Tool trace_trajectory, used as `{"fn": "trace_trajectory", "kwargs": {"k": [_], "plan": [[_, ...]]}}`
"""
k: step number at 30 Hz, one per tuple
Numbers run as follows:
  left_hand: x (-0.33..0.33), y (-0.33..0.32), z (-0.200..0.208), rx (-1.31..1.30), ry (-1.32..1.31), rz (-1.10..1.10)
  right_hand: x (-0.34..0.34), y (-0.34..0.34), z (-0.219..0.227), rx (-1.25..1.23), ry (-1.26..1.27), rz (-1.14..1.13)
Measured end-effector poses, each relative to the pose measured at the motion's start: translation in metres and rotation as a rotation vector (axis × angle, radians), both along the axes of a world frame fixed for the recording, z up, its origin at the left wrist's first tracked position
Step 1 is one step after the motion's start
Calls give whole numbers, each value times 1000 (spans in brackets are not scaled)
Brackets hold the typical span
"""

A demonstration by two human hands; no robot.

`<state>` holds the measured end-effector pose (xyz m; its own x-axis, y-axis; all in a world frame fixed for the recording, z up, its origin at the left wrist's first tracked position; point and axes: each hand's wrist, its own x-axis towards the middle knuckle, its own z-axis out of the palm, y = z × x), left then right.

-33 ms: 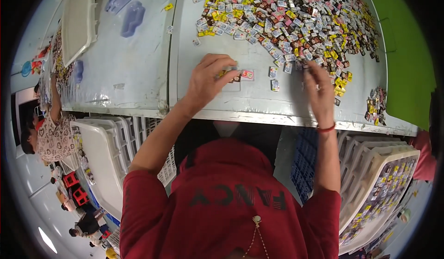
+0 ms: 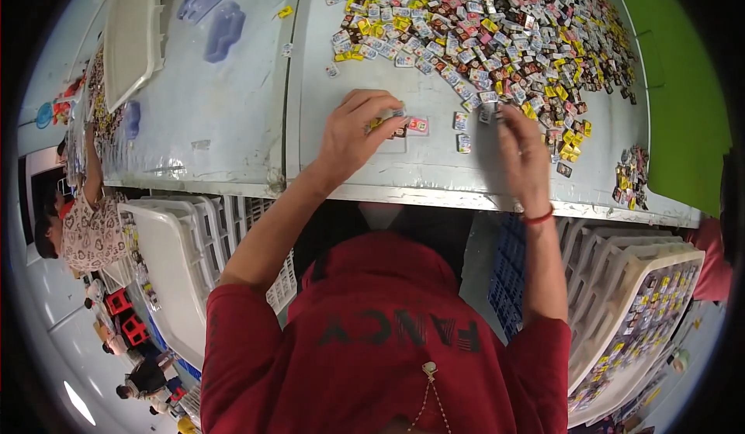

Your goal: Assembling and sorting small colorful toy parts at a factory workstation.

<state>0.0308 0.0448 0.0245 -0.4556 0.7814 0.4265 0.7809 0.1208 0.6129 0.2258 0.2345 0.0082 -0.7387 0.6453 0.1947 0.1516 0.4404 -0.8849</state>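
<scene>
My left hand (image 2: 353,135) curls its thumb and fingers around a small clear tray (image 2: 393,145) near the table's front edge. A pink rectangular piece (image 2: 418,125) lies at the tray's right end; brown and yellow pieces show partly under my fingers. At the index fingertip is a whitish piece (image 2: 400,111). My right hand (image 2: 524,143) is closed at the near edge of a big heap of pieces (image 2: 481,27), its fingertips at a small dark piece (image 2: 499,114), partly hidden. Two white-and-blue pieces (image 2: 462,143) (image 2: 460,121) lie between my hands.
Blue moulded trays (image 2: 225,32) and a white tray (image 2: 133,34) lie at the far left. Stacked white crates (image 2: 167,267) stand below the table on the left, more crates (image 2: 632,318) on the right. A smaller cluster (image 2: 632,176) lies right. A co-worker (image 2: 89,228) sits left.
My right hand has shifted slightly left, toward the loose white-and-blue pieces. My left hand keeps its hold on the small clear tray.
</scene>
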Motion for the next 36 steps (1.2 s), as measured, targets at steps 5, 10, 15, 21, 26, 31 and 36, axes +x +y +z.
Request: {"fn": "trace_trajectory", "kwargs": {"k": [5, 10, 15, 21, 26, 31, 36], "plan": [[-5, -10, -12, 73, -115, 117, -30, -43, 9, 433, -237, 12], [-13, -28, -11, 125, -106, 228, -51, -58, 25, 642, -212, 43], [-26, -48, -13, 205, -336, 341, -75, -58, 13, 770, -256, 236], [-17, -53, -22, 124, -434, 308, -83, -66, 14, 781, -347, 212], [-16, -52, -23, 125, -429, 304, -80, -78, 7, 722, -297, 65], [-19, -51, -33, 211, -579, 307, -82, -84, 4, 710, -259, 10], [-13, -54, -23, 209, -799, 317, -82, -74, 11, 782, -308, 58]]}}
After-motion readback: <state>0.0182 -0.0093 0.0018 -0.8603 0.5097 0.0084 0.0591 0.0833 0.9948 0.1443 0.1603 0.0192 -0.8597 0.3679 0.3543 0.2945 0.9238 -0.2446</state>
